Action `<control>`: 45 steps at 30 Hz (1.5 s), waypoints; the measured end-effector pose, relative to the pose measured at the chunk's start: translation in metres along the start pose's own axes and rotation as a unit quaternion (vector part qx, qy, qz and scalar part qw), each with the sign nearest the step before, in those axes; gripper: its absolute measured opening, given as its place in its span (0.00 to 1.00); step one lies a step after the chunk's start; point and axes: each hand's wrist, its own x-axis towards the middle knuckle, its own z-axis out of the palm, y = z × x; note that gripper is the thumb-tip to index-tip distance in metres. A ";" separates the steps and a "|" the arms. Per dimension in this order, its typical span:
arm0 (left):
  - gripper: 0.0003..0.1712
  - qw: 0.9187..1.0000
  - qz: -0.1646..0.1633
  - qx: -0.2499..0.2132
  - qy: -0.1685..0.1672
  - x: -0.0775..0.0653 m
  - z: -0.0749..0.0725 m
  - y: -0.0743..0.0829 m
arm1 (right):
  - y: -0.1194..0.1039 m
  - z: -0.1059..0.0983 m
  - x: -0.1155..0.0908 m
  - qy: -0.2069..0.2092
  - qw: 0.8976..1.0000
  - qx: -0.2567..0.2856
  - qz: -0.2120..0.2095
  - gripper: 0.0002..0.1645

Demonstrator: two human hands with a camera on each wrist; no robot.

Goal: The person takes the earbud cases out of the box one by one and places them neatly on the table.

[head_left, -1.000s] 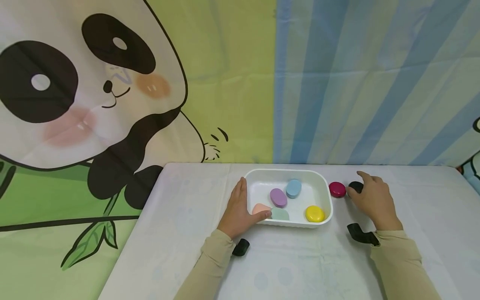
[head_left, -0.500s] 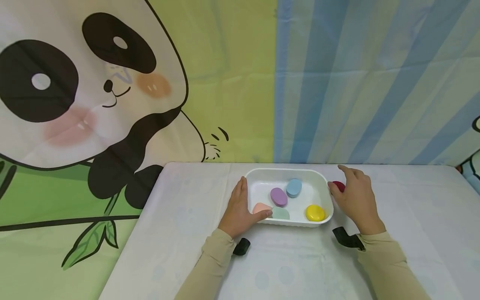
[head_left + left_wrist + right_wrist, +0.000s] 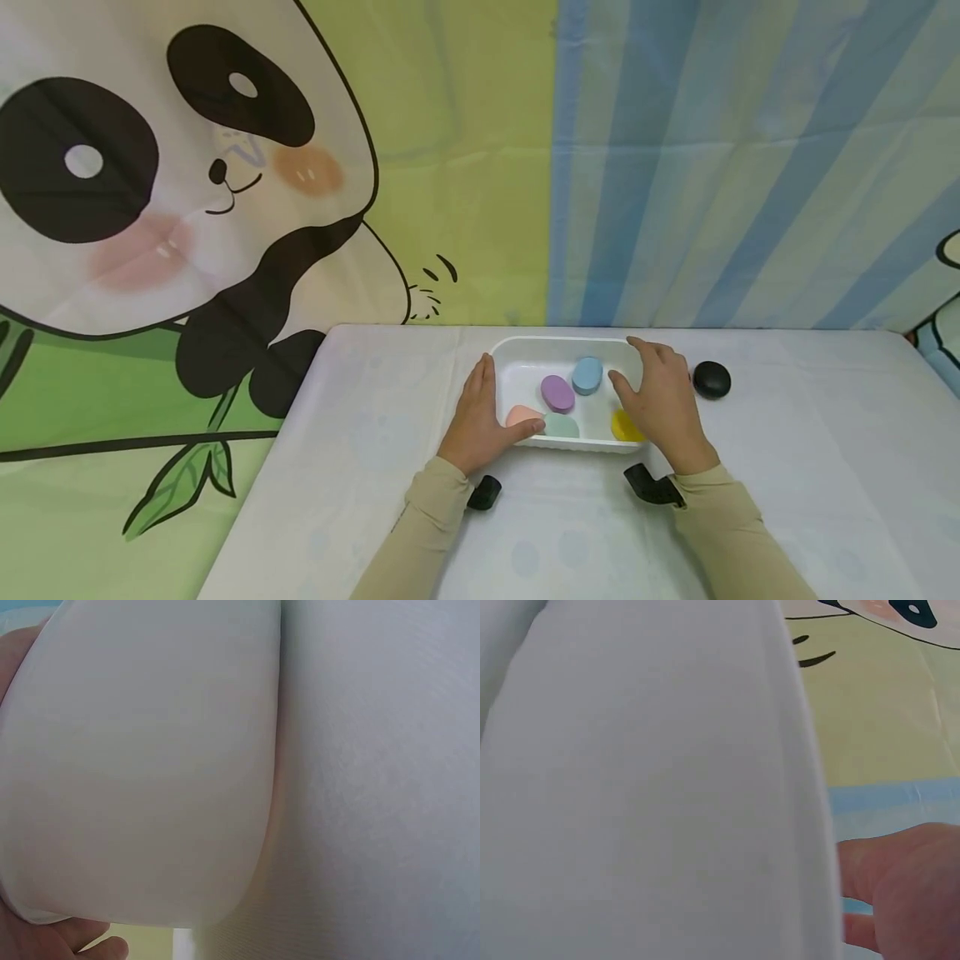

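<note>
A white, rounded rectangular tray (image 3: 525, 362) rests on the white-covered table (image 3: 405, 383). The left hand (image 3: 474, 421) touches its left end, fingers straight and close together, thumb apart over the near rim. The right hand (image 3: 667, 408) is at the right end, thumb and forefinger spread, partly hiding a glossy yellow rounded piece (image 3: 624, 426) inside; whether it touches the tray is unclear. A purple oval piece (image 3: 557, 393) and a light-blue round piece (image 3: 587, 376) lie mid-tray.

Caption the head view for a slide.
Five coloured pieces in a white tray, left hand at its left end, right hand at its right; black piece outside.
</note>
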 end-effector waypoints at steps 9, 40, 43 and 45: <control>0.76 1.000 0.003 0.005 0.001 0.001 0.000 0.000 | -0.008 0.023 0.003 -0.036 0.999 -0.002 0.003 0.35; 0.76 1.000 0.002 0.003 0.002 0.000 0.000 0.001 | -0.018 0.054 0.017 -0.134 0.988 -0.050 0.059 0.38; 0.75 1.000 0.001 0.001 0.001 0.000 0.000 0.001 | -0.018 0.053 0.017 -0.133 0.988 -0.046 0.056 0.38; 0.76 1.000 -0.002 0.002 -0.002 0.000 0.000 0.001 | -0.019 0.053 0.017 -0.133 0.989 -0.042 0.056 0.38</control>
